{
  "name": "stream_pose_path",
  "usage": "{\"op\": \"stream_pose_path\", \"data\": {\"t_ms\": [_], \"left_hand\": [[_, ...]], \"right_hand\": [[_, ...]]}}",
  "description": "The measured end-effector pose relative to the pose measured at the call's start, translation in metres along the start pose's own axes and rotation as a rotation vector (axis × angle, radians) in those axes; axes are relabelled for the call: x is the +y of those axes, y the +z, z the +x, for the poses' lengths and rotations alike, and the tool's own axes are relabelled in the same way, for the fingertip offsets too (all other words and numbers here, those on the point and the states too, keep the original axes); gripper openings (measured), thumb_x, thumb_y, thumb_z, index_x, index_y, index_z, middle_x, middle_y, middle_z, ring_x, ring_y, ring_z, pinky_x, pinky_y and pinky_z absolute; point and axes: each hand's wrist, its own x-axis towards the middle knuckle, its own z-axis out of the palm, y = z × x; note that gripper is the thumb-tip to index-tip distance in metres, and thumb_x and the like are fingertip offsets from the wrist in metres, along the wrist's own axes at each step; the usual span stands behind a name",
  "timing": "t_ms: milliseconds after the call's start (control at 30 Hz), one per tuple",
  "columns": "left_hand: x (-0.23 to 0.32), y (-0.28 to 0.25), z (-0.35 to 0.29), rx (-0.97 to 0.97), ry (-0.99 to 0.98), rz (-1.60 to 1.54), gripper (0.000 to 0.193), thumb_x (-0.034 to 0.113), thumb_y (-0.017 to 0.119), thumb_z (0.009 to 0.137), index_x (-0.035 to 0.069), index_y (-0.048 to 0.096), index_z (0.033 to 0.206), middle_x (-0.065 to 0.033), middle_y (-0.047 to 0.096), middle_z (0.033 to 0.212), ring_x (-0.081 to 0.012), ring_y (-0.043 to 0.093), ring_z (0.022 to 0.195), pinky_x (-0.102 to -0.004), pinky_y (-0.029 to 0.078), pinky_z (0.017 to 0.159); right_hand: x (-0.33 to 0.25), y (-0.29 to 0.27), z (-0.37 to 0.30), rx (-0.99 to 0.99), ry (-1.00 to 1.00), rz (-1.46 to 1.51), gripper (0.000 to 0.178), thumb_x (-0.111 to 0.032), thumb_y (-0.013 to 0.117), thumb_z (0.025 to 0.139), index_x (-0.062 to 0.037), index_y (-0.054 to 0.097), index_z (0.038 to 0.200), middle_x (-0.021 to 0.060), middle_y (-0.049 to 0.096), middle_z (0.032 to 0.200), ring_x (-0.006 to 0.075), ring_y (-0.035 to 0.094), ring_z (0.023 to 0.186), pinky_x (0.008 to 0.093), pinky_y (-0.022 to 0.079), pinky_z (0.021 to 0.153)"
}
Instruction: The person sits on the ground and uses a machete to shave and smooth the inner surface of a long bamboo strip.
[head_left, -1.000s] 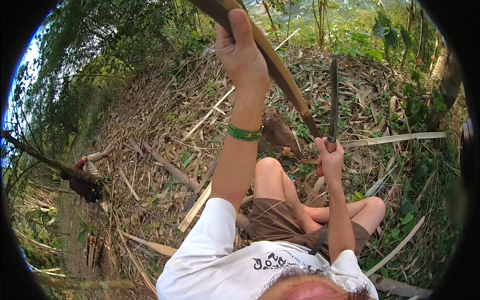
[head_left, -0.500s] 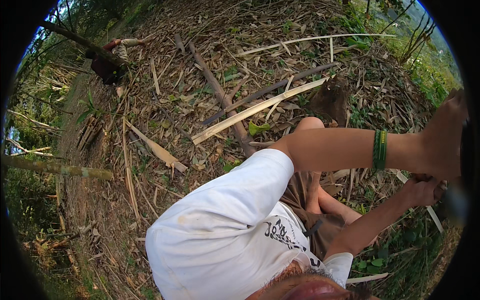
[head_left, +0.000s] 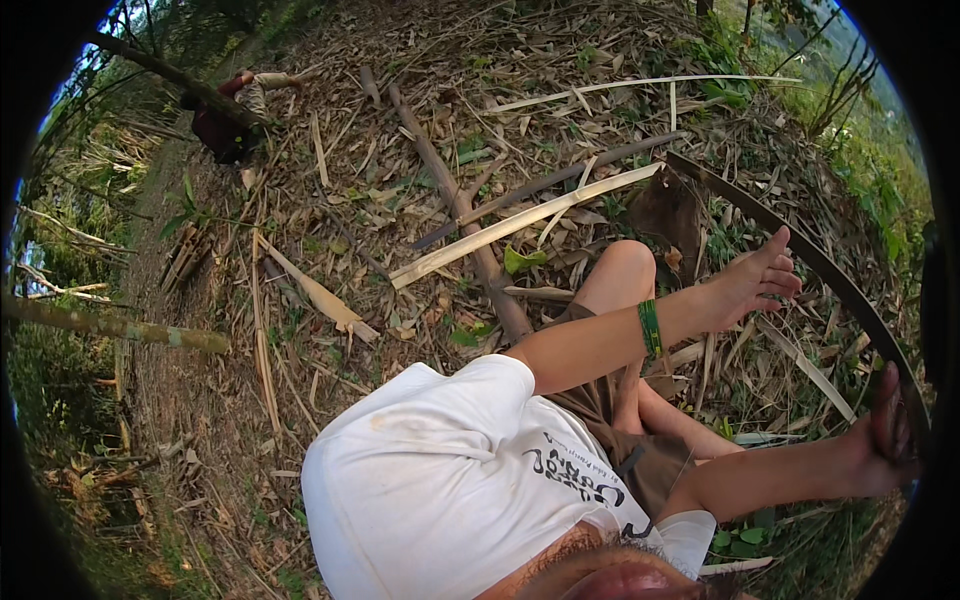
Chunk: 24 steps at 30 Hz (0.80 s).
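Note:
My left hand, with a green band on its forearm, reaches to the right with its fingers stretched out and nothing in it. Just beyond its fingertips runs a long, dark, flat strip that looks like split bamboo or wood; the wide lens bends it. At the right rim my right hand grips the near end of this strip, thumb raised along it. Its fingers are partly lost in the dark picture edge. The strip's far end lies over a brown stump.
Pale split strips and a brown pole lie on leaf litter ahead. A pointed pale piece is farther left. Another person is low to the ground at the far left. A thin trunk juts in from the left.
My left hand has drawn back from the right rim, now with open fingers. My right hand has moved outward to the right and nearer me. The dark strip has come into view.

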Motion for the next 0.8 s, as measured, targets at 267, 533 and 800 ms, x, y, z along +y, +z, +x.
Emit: {"op": "stream_pose_path", "data": {"t_ms": [267, 533, 800], "left_hand": [[0.011, -0.037, -0.011, 0.1, 0.229, -0.558, 0.081, 0.073, 0.054, 0.084, 0.009, 0.046, 0.132, -0.0071, 0.058, 0.126, -0.0201, 0.05, 0.123, -0.0374, 0.044, 0.1], [0.057, -0.039, -0.034, 0.014, 0.619, -0.696, 0.043, 0.052, 0.047, 0.099, 0.014, 0.066, 0.092, -0.0055, 0.068, 0.096, -0.0214, 0.063, 0.101, -0.0401, 0.049, 0.098], [0.148, -0.037, -0.052, 0.022, 0.927, -0.221, 0.055, 0.055, 0.048, 0.097, 0.011, 0.051, 0.065, 0.0011, 0.034, 0.057, -0.0146, 0.037, 0.057, -0.0386, 0.05, 0.077]], "right_hand": [[0.054, -0.024, -0.015, 0.103, 0.336, 0.168, 0.051, -0.039, 0.051, 0.1, 0.0079, 0.047, 0.078, 0.0174, 0.048, 0.067, 0.0426, 0.058, 0.079, 0.0674, 0.044, 0.099], [0.107, -0.039, -0.032, 0.216, 0.581, 0.055, 0.036, -0.036, 0.057, 0.099, -0.0079, 0.049, 0.079, 0.0002, 0.042, 0.062, 0.0142, 0.05, 0.065, 0.0524, 0.05, 0.093], [0.162, -0.119, -0.1, 0.153, 0.939, -0.164, 0.023, -0.031, 0.064, 0.096, -0.0122, 0.051, 0.092, 0.0141, 0.07, 0.102, 0.0057, 0.048, 0.053, 0.0189, 0.042, 0.048]]}}
